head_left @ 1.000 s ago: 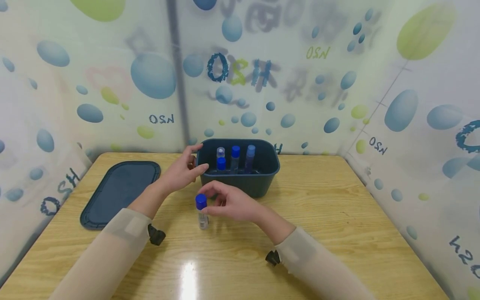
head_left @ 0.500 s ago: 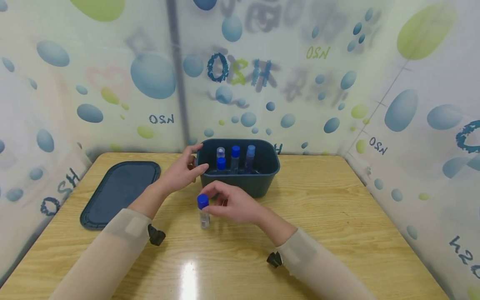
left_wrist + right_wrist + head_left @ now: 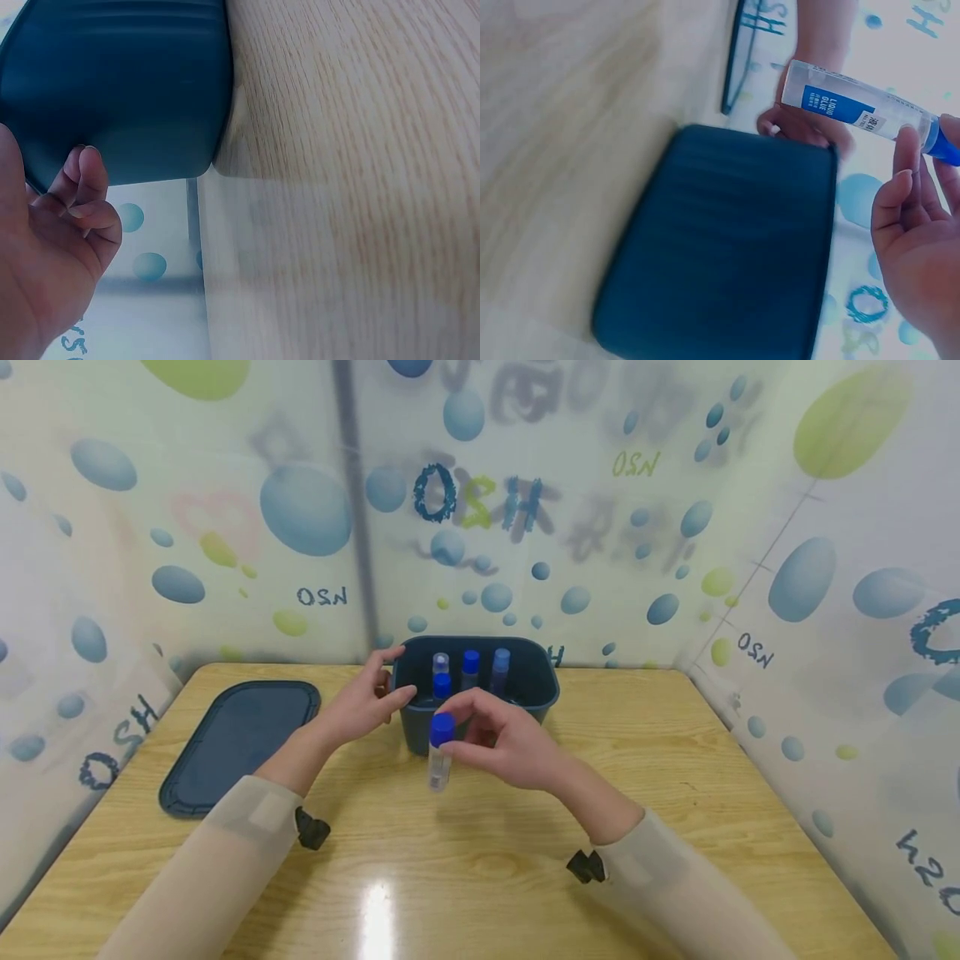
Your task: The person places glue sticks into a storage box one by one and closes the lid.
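Observation:
My right hand (image 3: 506,745) pinches a clear liquid glue bottle (image 3: 847,101) near its blue cap. In the head view the bottle hangs nearly upright, cap up, in front of the dark blue plastic bin (image 3: 480,727). The right wrist view shows its blue "LIQUID GLUE" label. My left hand (image 3: 367,697) holds the bin's left end, with the thumb at the front of the rim and the index finger at the back. Several more glue bottles (image 3: 470,664) stand inside the bin, most with blue caps; their lower parts are hidden by the front wall and my right hand.
A dark blue lid (image 3: 243,743) lies flat at the left of the wooden table (image 3: 675,827). A patterned backdrop (image 3: 480,560) rises close behind the bin, and its side walls flank the table.
My right hand has lifted the glue bottle off the table and moved it right and up, closer to the bin. The left hand and the bin have stayed in place.

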{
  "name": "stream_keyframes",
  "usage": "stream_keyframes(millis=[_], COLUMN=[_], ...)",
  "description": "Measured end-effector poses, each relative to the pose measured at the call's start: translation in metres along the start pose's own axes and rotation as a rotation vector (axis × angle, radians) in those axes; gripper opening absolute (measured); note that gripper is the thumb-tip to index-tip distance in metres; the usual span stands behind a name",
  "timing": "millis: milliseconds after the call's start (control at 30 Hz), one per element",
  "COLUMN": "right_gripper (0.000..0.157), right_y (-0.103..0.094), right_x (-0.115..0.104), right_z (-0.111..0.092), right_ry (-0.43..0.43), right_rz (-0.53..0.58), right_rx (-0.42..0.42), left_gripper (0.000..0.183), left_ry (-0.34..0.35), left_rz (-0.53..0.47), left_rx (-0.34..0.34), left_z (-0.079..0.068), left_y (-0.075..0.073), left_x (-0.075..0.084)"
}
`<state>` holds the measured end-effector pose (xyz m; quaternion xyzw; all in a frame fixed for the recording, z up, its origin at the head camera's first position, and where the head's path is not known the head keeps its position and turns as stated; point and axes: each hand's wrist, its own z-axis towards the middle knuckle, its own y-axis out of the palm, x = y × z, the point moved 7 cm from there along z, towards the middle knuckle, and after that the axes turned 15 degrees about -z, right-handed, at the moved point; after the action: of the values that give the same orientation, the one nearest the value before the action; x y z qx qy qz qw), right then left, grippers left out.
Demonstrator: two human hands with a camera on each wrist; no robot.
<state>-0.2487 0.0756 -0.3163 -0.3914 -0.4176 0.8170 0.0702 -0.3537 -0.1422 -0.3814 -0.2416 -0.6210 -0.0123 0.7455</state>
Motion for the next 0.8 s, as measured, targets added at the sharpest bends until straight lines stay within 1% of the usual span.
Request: stream_keyframes(millis=[167, 267, 367, 533, 800], right_gripper=[0.036, 0.035, 0.036, 0.036, 0.039], right_y=[-0.027, -0.043, -0.056, -0.074, -0.091], right_x=[-0.007, -0.008, -0.005, 0.004, 0.023], right_z=[-0.005, -0.007, -0.008, -0.007, -0.001], right_ry=[-0.039, -0.042, -0.01, 0.073, 0.142], right_rz=[0.026, 0.033, 0.042, 0.048, 0.02], right_rx=[0.075, 0.114, 0.146, 0.198, 0.263], left_gripper=[0.081, 0.079, 0.079, 0.08, 0.081], left_ry=[-0.008, -0.006, 0.0, 0.005, 0.004], left_rz=[-0.002, -0.004, -0.004, 0.002, -0.017], left_rx=[0.001, 0.002, 0.001, -0.005, -0.016], left_z=[0.0, -0.001, -0.001, 0.001, 0.0], left_y=[-0.001, -0.001, -0.001, -0.001, 0.0], left_x=[0.001, 0.002, 0.002, 0.0, -0.001])
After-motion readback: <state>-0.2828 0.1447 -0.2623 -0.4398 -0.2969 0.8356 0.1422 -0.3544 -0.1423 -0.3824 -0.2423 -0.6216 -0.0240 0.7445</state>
